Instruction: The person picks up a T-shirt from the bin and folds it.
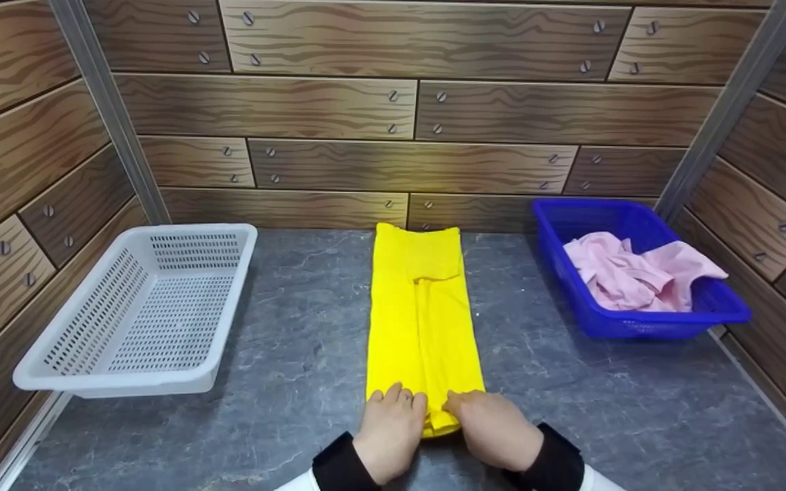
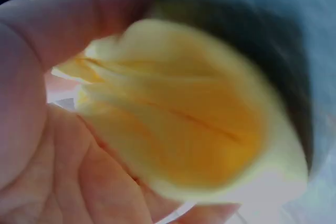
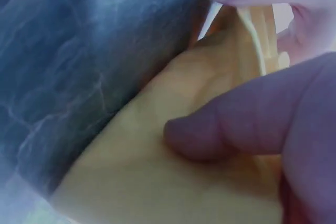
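A yellow garment [image 1: 400,314], folded into a long narrow strip, lies lengthwise on the grey table, with a flap turned over near its far end. At its near end my left hand [image 1: 393,426] grips the left corner, thumb and fingers around the cloth [image 2: 184,114] in the left wrist view. My right hand [image 1: 495,426] pinches the right side of the same end. In the right wrist view its thumb lies along the yellow fabric [image 3: 142,150], its other fingers hidden beneath. The near edge bulges up between both hands.
A white perforated basket [image 1: 229,327] stands at the left. On the right, a blue basket [image 1: 638,324] holds a crumpled pink cloth [image 1: 628,276]. Wood-patterned walls [image 1: 338,102] enclose the marbled grey table [image 1: 304,307] at the back and sides.
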`<control>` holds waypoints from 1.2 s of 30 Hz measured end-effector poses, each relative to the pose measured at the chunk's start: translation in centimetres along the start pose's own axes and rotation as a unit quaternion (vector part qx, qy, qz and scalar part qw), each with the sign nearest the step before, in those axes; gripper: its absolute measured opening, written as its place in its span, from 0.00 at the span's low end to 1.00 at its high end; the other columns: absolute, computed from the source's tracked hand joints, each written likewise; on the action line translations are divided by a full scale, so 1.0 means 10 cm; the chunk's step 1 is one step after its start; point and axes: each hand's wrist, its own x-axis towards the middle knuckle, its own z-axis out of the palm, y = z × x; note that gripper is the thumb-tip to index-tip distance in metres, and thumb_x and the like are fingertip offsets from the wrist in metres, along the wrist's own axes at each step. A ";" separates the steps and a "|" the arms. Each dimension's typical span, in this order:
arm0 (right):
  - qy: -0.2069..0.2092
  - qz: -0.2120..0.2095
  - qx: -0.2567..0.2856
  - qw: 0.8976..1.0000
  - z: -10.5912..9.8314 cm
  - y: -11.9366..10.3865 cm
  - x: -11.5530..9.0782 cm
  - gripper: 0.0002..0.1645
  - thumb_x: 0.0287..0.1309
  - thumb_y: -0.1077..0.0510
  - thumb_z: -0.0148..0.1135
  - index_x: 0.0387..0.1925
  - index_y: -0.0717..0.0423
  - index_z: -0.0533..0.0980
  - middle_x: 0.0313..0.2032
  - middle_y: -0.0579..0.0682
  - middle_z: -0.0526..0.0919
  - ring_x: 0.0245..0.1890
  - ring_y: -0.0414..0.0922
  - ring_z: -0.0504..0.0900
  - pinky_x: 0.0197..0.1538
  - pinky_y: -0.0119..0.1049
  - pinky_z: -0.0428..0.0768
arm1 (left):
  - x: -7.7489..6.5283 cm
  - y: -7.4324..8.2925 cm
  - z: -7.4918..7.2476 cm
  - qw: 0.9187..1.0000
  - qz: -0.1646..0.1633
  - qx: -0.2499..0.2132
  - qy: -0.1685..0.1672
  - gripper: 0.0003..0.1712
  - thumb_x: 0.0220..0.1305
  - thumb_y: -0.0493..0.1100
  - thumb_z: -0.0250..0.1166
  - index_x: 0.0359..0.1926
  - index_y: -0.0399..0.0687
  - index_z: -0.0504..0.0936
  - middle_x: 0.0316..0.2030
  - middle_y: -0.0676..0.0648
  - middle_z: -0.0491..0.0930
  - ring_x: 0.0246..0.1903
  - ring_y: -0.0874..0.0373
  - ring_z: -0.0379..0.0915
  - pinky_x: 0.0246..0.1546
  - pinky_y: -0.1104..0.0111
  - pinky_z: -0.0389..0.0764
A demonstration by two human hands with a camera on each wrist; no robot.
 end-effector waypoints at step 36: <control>-0.100 0.034 0.304 0.947 -0.59 0.65 0.05 0.09 0.65 0.53 0.65 0.41 0.54 0.83 0.27 0.39 0.75 0.26 0.32 0.71 0.32 0.30 0.74 | 0.27 -0.86 -0.47 0.887 -0.009 -0.422 -0.186 0.26 0.68 0.34 0.57 0.65 0.46 0.80 0.62 0.44 0.82 0.24 0.66 0.64 0.34 0.70 0.76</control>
